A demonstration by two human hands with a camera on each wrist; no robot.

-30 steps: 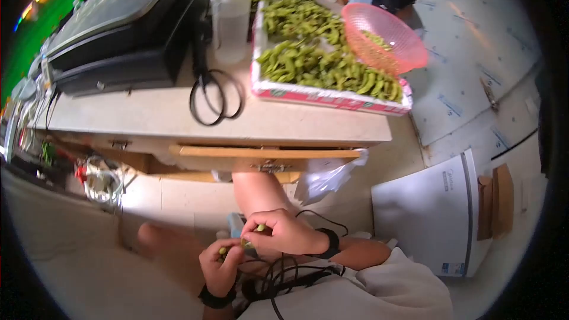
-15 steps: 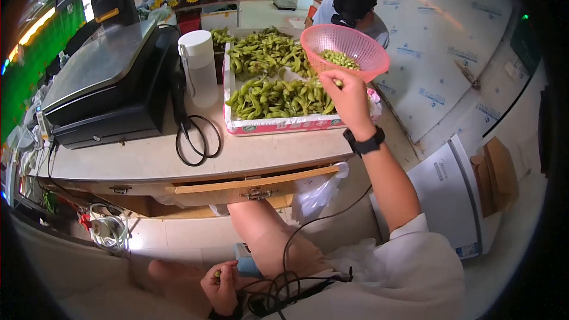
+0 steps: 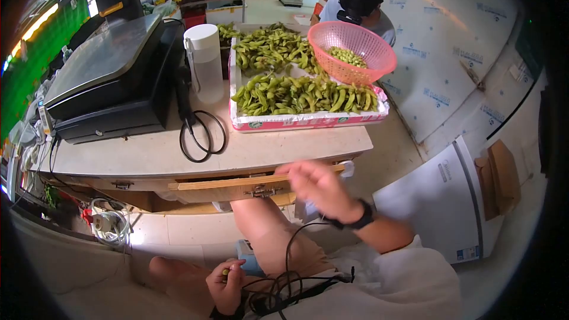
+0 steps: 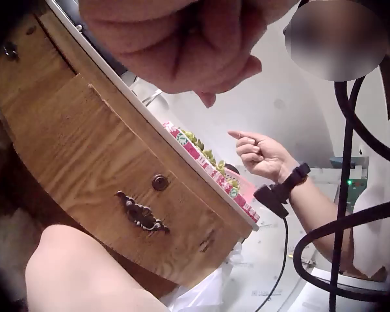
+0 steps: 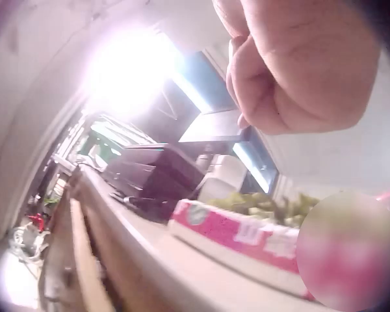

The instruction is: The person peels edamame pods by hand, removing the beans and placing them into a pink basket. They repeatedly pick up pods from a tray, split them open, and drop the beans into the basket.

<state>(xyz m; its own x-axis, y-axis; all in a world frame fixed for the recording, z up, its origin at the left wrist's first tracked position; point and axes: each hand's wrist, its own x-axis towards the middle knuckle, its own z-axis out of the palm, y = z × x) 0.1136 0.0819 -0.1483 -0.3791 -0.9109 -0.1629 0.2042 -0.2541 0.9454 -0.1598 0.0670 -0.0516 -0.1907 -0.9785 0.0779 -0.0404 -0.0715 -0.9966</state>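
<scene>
One pod (image 3: 224, 272) I'm pinching in my left hand (image 3: 228, 287); my empty, curled right hand (image 3: 320, 188) below the counter (image 3: 267, 148) edge is likely needing to join it.

The counter (image 3: 148, 154) has a smooth, pale, matt top. Under the counter, the drawer (image 4: 84, 149) is varnished wood with an open grain, and its handle (image 4: 142, 214) is dull dark metal. On the counter stand a scale (image 3: 112, 77) of black matt plastic with a brushed metal plate, a jug (image 3: 204, 62) of cloudy white plastic, and a box (image 3: 308, 120) with a glossy printed wall. The pods (image 3: 296, 96) in the box look matt green, and the basket (image 3: 355, 53) is pink plastic mesh.
</scene>
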